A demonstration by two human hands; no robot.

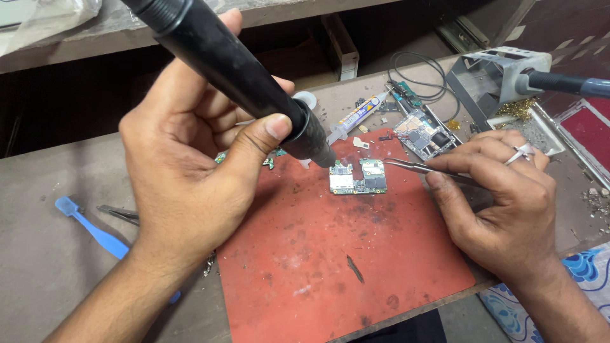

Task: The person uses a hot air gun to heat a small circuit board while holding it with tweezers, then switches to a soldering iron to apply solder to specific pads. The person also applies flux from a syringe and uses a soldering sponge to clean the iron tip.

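Left hand [190,171] gripping black hot-air wand [235,70] angled down-right at circuit board [358,177] on red mat [330,254]; right hand [508,197] pinching tweezers [413,167] pointing left; syringe [356,117], blue tool [95,232] nearby.

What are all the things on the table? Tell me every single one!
Circuit board: one, green, on the mat, under the nozzle tip.
Mat: one, red, middle of the table.
Hot-air tool: one, black, in the left hand.
Tweezers: one, silver, in the right hand, tip at the board.
Second board: one, grey, behind the mat.
Syringe: one, white, behind the mat.
Plastic pry tool: one, blue, left on the table.
Metal stand: one, grey, far right.
Table: one, grey-brown.
Left hand: grips the tool.
Right hand: pinches the tweezers.
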